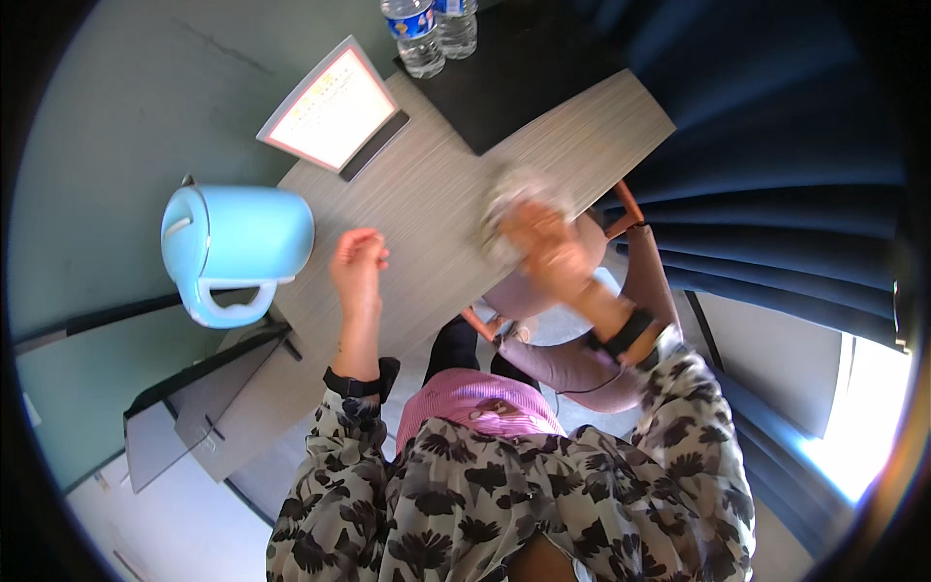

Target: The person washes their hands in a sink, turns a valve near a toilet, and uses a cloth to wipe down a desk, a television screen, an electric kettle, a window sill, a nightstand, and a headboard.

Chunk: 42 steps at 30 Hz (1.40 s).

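Note:
My right hand (542, 244) presses a blurred, whitish cloth (502, 211) onto the wood-grain table (414, 211), near its edge on the chair side. My left hand (358, 254) is loosely curled above the left part of the table, with nothing visible in it; whether its fingertips touch the palm is hard to tell. Left of that hand stands a light-blue electric kettle (247, 233), its handle towards me. A sign in a clear holder (331, 109) with a dark base stands at the table's far side and bears writing.
Two water bottles (414, 36) stand on a black mat (502, 87) at the far side. A pink upholstered chair (574, 371) is beside the table on the right, before dark blue curtains (771, 218). A clear panel (211, 400) is at lower left.

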{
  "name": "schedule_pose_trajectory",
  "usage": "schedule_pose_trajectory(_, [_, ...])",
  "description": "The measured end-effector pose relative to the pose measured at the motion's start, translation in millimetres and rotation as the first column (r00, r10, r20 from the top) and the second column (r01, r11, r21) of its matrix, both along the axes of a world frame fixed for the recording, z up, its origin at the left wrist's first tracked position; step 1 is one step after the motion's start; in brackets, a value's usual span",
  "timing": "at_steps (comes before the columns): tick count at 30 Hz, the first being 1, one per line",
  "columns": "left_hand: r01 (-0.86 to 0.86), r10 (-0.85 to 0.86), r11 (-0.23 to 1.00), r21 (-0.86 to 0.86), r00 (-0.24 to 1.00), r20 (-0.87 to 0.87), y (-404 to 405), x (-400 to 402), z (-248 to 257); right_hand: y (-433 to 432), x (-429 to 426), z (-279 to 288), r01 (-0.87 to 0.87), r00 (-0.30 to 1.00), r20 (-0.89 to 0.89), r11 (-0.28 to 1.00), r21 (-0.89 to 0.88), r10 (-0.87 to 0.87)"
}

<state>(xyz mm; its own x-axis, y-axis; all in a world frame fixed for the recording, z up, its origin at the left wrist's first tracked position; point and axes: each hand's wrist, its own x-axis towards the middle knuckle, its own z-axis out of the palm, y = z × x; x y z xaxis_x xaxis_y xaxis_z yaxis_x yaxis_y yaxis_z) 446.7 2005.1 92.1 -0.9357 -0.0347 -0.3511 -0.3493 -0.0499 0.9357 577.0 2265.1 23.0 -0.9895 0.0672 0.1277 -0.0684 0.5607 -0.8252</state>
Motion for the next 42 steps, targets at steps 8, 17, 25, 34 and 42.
schedule_pose_trajectory(8, [0.292, -0.291, 0.927, -0.235, 0.956, 0.038, -5, 35, 28, -18, -37, 53, -0.250, 0.940, -0.090, 0.847, 0.469, 0.328])
schedule_pose_trajectory(17, [0.705, -0.743, 0.664, -0.249, 0.660, -0.113, 170, -56, 71, 147, -60, 42, 0.221, 0.941, 0.057, 0.733, 0.643, -0.334])
schedule_pose_trajectory(25, [-0.040, -0.684, 0.454, -0.890, 0.624, -0.377, 331, -172, 58, 145, -56, 39, 0.264, 0.944, -0.002, 0.752, 0.604, -0.330])
schedule_pose_trajectory(34, [0.029, -0.731, 0.331, -0.943, 0.640, -0.237, 396, -250, 35, 140, -55, 49, 0.270, 0.937, 0.014, 0.748, 0.607, -0.350])
schedule_pose_trajectory(42, [0.026, -0.850, 0.292, -0.956, 0.464, -0.247, 363, -204, 27, 169, -47, 45, 0.443, 0.880, 0.135, 0.890, 0.108, -0.455])
